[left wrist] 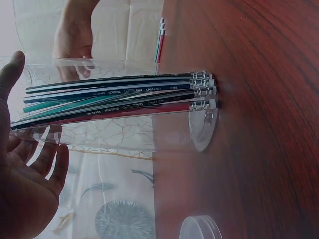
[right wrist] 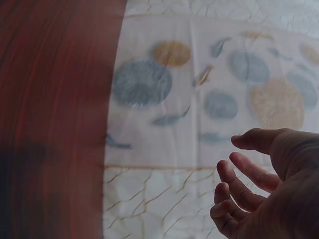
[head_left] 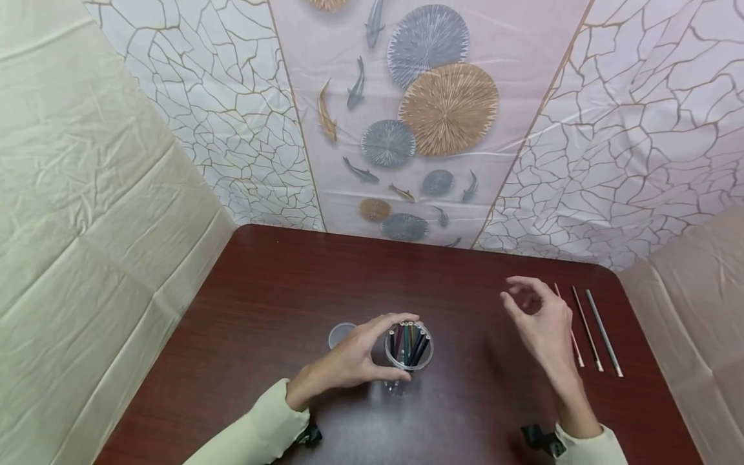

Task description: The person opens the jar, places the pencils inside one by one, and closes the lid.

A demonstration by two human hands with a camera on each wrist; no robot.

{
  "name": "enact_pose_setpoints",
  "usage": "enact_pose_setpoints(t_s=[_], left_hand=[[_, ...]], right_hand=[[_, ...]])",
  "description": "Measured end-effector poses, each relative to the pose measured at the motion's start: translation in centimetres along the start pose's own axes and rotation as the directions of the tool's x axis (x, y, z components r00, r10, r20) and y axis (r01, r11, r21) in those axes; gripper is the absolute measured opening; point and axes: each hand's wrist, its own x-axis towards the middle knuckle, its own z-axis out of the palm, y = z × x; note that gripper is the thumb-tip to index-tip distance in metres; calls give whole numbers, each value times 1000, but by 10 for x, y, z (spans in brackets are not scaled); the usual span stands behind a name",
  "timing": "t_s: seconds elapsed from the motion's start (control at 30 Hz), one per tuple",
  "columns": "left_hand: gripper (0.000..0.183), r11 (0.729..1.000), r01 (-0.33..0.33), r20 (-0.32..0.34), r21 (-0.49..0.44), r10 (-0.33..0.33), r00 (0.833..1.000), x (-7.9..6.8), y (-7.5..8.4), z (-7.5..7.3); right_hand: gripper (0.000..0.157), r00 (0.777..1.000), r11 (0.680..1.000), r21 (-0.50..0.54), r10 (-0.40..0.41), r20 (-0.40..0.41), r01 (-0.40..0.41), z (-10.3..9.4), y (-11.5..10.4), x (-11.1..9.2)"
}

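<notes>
My left hand (head_left: 356, 356) grips a clear plastic jar (head_left: 428, 361) near its rim, fingers on the far side and thumb on the near side. Several pencils (left wrist: 124, 94) stand inside; in the left wrist view their white eraser ends rest toward the jar's bottom. The jar is upright on the table. To the right, my right hand (head_left: 545, 323) hovers over the table with loosely bent fingers and holds nothing. Just beyond it, three pencils, a red one (head_left: 577, 345), a dark one (head_left: 587, 328) and a grey-looking one (head_left: 604, 332), lie side by side.
A round clear lid (head_left: 340, 333) lies on the dark red-brown table (head_left: 279, 278), left of the jar and partly behind the left hand. Patterned cloth (head_left: 389, 194) hangs along the table's back edge, and beige cloth (head_left: 104, 226) borders the left side.
</notes>
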Motion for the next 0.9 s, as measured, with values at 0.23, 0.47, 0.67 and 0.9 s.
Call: enact_pose_setpoints(t_s=[0.23, 0.47, 0.67, 0.9], left_hand=[[94, 1000, 14, 5, -4, -14, 1000, -1, 0, 0], [94, 1000, 14, 6, -9, -14, 1000, 0, 0, 0], [93, 1000, 22, 8, -11, -21, 1000, 0, 0, 0], [93, 1000, 26, 9, -3, -26, 1000, -1, 1, -1]], right_hand=[[26, 988, 987, -24, 157, -13, -157, -3, 37, 9], [29, 973, 964, -135, 224, -55, -230, -8, 76, 16], [34, 944, 914, -237, 329, -40, -329, -11, 111, 15], [35, 912, 866, -294, 408, -53, -404, -11, 140, 8]])
